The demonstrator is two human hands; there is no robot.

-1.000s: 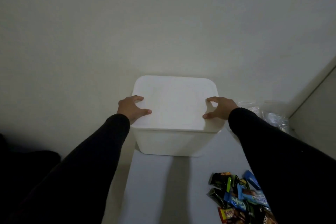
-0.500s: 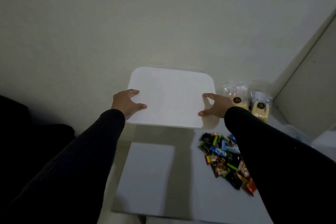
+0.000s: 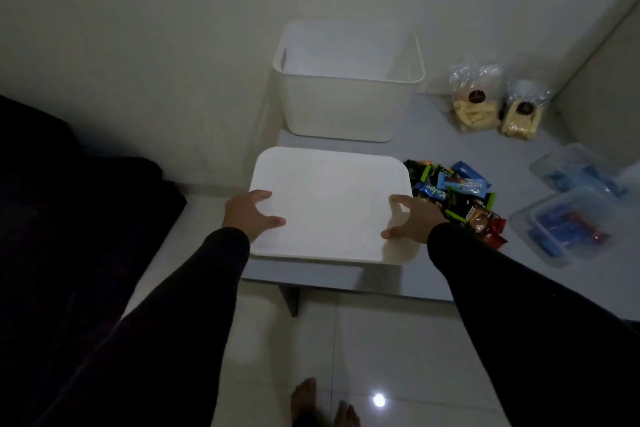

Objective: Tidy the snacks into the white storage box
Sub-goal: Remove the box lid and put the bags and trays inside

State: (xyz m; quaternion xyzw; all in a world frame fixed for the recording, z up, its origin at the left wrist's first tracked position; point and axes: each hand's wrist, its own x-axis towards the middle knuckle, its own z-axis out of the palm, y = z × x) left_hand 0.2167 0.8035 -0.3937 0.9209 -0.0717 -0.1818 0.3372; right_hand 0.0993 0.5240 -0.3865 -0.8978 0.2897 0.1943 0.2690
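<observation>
Obs.: the lid [image 3: 330, 204] is off the white storage box [image 3: 348, 107]. A second ago it sat closed on the box with your hands at its two sides; half a second ago it was lifted and coming toward you; now you hold it low over the near end of the tabletop [image 3: 398, 282], in front of the box and apart from it. Whether it touches the surface yet cannot be told.

The box stands open at the far end, against the wall, and nothing shows inside it. The container is now ready to receive; no snack has gone in.

Grip: your left hand [image 3: 251, 215] holds the lid's left edge, thumb laid on top, fingers curled over the rim. Your right hand [image 3: 414, 218] holds the right edge the same way. Both are occupied by the lid alone.

Snacks, all on the tabletop right of the lid: two clear tubs [image 3: 568, 218] with blue and red packets at the far right; two clear bags of pale biscuits [image 3: 498, 107] just right of the box; a heap of small wrapped bars [image 3: 457, 198] just beside your right hand.

Judgement: set the lid down clear of the heap, then begin loading. The lid's right edge sits close to the wrappers; mind that it does not land on them.
</observation>
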